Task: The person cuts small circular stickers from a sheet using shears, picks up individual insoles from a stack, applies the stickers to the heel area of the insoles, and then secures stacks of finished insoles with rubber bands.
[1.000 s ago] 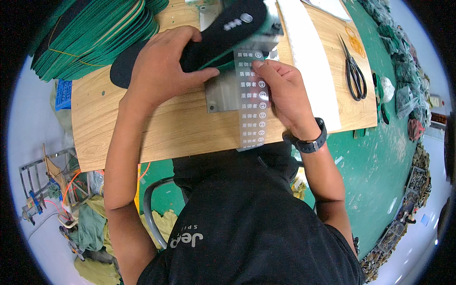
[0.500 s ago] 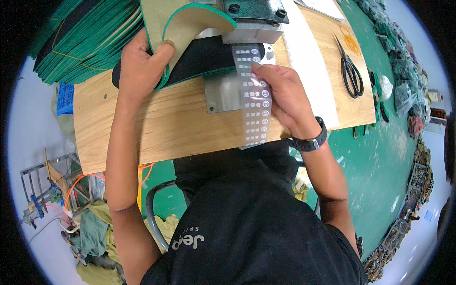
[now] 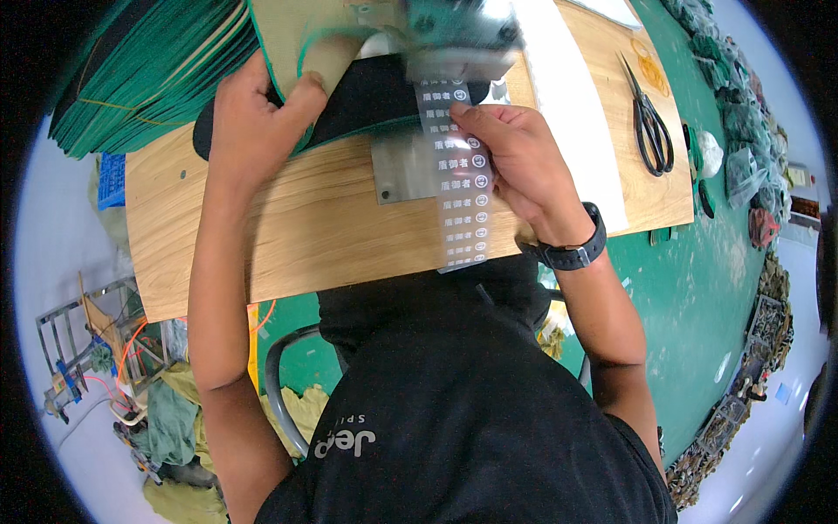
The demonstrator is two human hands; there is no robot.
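Observation:
My left hand (image 3: 253, 122) is closed round beige insoles (image 3: 281, 39) with green edges, the thumb pressing on them. A black insole (image 3: 371, 98) with a green edge lies flat under the metal press head (image 3: 463, 65), which is blurred. My right hand (image 3: 524, 162) pinches a clear strip of printed labels (image 3: 459, 205) between thumb and fingers. The strip's upper end lies across the black insole by the press. Its lower end hangs down to the table's front edge. Below the insole shows a steel plate (image 3: 401, 170).
A banded stack of green-edged insoles (image 3: 148, 87) lies at the left of the wooden table (image 3: 332, 249). To the right are a white sheet (image 3: 580, 113), black-handled scissors (image 3: 648, 131) and yellow rubber bands (image 3: 649, 65). Bagged bundles (image 3: 742, 140) line the green floor.
The press head was sharp before and is now smeared by motion. My right hand and the label strip have shifted slightly left. My left hand keeps its grip on the beige insoles.

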